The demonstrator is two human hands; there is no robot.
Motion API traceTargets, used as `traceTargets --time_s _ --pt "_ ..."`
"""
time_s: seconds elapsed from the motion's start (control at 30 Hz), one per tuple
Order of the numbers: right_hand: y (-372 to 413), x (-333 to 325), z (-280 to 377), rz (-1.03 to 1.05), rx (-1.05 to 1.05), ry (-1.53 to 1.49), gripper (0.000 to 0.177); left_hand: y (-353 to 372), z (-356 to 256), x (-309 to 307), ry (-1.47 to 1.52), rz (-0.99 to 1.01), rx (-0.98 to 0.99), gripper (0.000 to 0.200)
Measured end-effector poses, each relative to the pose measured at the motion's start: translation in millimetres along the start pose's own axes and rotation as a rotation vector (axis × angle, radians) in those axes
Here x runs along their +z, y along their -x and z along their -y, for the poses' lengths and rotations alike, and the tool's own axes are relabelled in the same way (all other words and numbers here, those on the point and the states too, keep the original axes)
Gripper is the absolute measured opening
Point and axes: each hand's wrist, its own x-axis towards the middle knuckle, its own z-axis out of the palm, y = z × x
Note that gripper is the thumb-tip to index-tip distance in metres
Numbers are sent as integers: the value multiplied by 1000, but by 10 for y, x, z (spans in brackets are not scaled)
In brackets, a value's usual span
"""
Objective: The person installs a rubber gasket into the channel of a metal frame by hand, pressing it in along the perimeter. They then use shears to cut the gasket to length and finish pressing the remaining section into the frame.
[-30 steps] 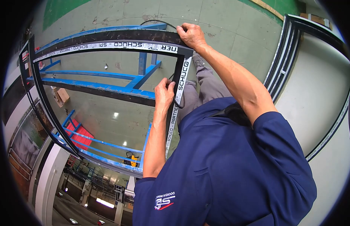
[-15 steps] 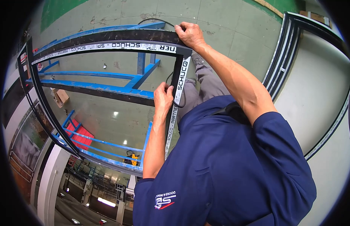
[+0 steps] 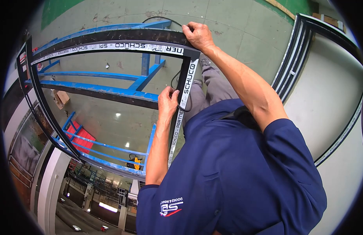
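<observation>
From where I stand, a person in a navy shirt (image 3: 240, 168) and grey trousers (image 3: 218, 86) is bent over a large black frame (image 3: 184, 70). It lies left of the body, over a blue stand (image 3: 111, 90), with white film (image 3: 111, 47) printed SCHUCO along its far and right bars.

The left hand (image 3: 168, 100) is at the inner edge of the right bar, its thumb and fingertips drawn close together. A thin black cord (image 3: 172, 82) meets them there; I cannot tell whether this grip has actually pinched it. A loop of cord also shows just right of that same bar.

The right hand (image 3: 199, 36) reaches to the frame's far right corner, fingers curled at the end of the dark far bar (image 3: 111, 37). I cannot tell whether that grip is closed on anything. Another dark cord (image 3: 156, 17) arcs over the floor (image 3: 228, 31) just beyond.

On the left side, seen past the frame, are a cardboard box (image 3: 61, 98), a red panel (image 3: 83, 139) and a yellow and black item (image 3: 136, 163). Well apart on the right stands or lies a 2nd frame (image 3: 292, 66), around a pale surface (image 3: 330, 86)
</observation>
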Motion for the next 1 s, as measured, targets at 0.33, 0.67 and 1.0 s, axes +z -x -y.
traceTargets --time_s 0.33,0.67,1.0 --pt "14 -6 1 4 7 19 39 75 4 65 12 -52 7 19" --pt "-15 48 -72 -21 5 5 39 36 126 112 162 -94 103 21" --pt "-31 21 -95 -47 -138 -15 39 -94 195 237 265 -148 178 24"
